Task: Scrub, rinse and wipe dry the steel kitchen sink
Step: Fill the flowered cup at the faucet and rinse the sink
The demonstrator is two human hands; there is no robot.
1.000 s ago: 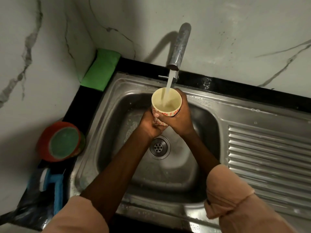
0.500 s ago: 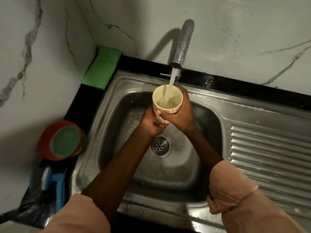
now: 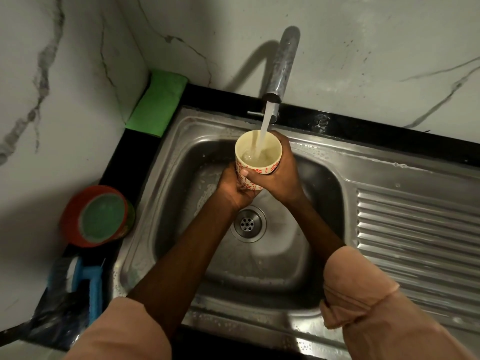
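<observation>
Both the left hand [image 3: 233, 188] and right hand [image 3: 278, 175] grip the cup [image 3: 257, 159] under the tap [image 3: 281, 66] at 12 o'clock; overfilling could splash beyond the sink [image 3: 324, 152].

One steel sink [image 3: 181, 157], one running tap [image 3: 281, 66], one cup [image 3: 257, 157], one green cloth [image 3: 158, 102], possibly one blue brush [image 3: 91, 287].

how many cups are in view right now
1: the cup is over the sink basin under the running tap, gripped by the left hand and right hand.
</observation>
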